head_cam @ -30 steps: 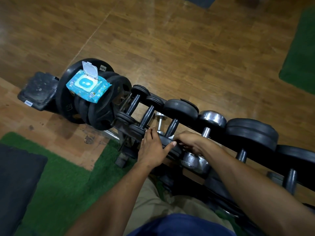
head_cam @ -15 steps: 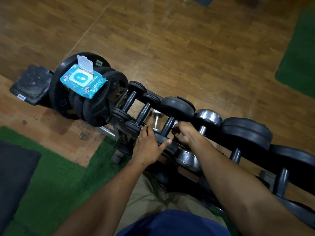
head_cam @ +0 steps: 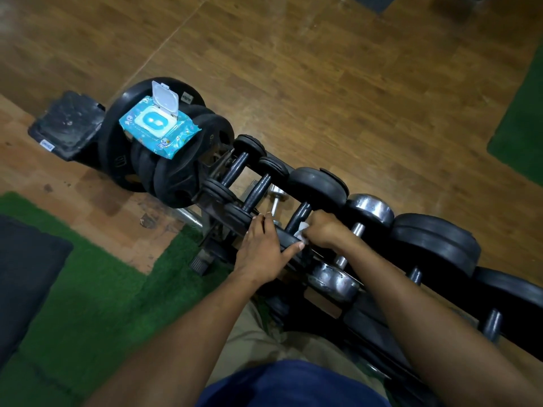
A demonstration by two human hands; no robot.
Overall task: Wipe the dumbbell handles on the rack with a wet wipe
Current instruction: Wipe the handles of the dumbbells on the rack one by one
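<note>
right hand (head_cam: 324, 232): fingers curled round a white wet wipe (head_cam: 302, 232), holding it against the near end of a dark dumbbell handle (head_cam: 299, 216).
left hand (head_cam: 261, 249): laid over the near black head (head_cam: 289, 240) of the same dumbbell, fingers spread and fairly straight, thumb stretched along the head toward the wipe; it grips nothing.
wiped dumbbell: third from the left end of the rack (head_cam: 217, 171), lying across the rails, its far head large and black.
neighbouring dumbbells: two slimmer black ones (head_cam: 235, 167) to the left; a chrome one (head_cam: 360, 227) just to the right, then larger black ones farther right; a small chrome one lies lower, between the second and third.
wipes pack (head_cam: 158, 127): blue, lid flipped open, resting on top of upright black weight plates (head_cam: 176, 177) at the rack's left end.
floor: brown wood (head_cam: 323, 83); green turf (head_cam: 102, 289) near the person's legs and at far right.
</note>
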